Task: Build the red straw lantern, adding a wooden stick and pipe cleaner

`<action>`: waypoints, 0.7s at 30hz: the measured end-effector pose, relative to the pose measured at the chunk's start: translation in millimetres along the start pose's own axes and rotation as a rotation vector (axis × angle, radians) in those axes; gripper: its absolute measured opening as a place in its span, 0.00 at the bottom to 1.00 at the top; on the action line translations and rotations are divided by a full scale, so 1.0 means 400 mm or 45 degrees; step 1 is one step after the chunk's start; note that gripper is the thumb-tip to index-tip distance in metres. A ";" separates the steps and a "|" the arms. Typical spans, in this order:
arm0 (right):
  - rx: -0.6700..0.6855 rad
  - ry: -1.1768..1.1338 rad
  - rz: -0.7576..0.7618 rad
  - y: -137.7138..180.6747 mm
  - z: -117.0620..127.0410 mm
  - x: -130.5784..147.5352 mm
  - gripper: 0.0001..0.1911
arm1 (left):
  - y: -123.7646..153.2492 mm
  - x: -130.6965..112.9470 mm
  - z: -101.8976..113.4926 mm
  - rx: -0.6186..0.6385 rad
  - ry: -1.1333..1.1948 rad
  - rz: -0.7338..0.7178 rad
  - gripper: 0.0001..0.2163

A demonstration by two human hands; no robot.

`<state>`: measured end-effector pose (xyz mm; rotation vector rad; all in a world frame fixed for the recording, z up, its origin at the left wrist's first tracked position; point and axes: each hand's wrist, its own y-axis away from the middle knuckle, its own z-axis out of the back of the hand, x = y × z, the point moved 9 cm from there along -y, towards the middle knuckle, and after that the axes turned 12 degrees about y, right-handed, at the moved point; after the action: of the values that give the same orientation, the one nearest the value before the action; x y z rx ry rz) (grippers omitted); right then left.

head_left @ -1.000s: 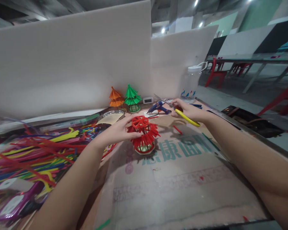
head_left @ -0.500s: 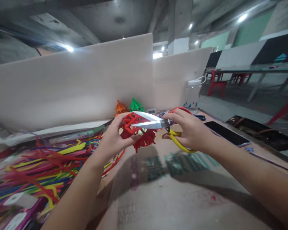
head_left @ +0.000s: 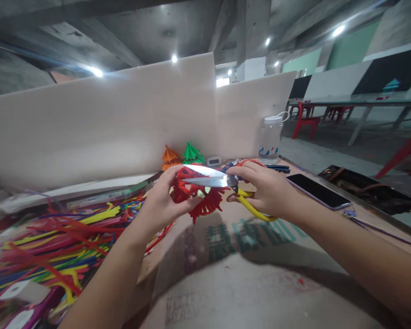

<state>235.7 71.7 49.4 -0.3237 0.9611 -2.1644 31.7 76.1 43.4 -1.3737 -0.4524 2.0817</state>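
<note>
Red fringed model (head_left: 207,205) over the printed sheet (head_left: 233,283), between thumb and fingers of my left grip (head_left: 162,194), curled round its side. Right grip (head_left: 269,189) wrapped on the scissors (head_left: 210,178); I see parted blades crossing before the model's top.

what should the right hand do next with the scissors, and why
Perhaps check what sits between the blades before squeezing the scissors: the right hand holds them open across the red fringed model in this view, with the left hand gripping it near the tips.
</note>
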 end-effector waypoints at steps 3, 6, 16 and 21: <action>-0.004 0.017 -0.008 0.001 -0.001 -0.002 0.22 | -0.001 -0.003 -0.001 -0.005 0.024 0.022 0.22; -0.024 0.080 0.011 0.002 0.003 0.002 0.20 | -0.001 -0.010 -0.006 0.006 0.044 0.017 0.22; -0.088 0.112 -0.017 0.014 0.003 -0.008 0.17 | 0.001 0.007 -0.002 0.027 0.074 0.025 0.24; -0.018 -0.217 -0.249 -0.002 0.008 -0.045 0.28 | 0.001 0.038 0.007 0.068 0.121 0.086 0.27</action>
<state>249.5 83.0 53.3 -0.6210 0.8793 -2.2631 24.8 85.8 33.5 -1.4673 -0.3128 2.0565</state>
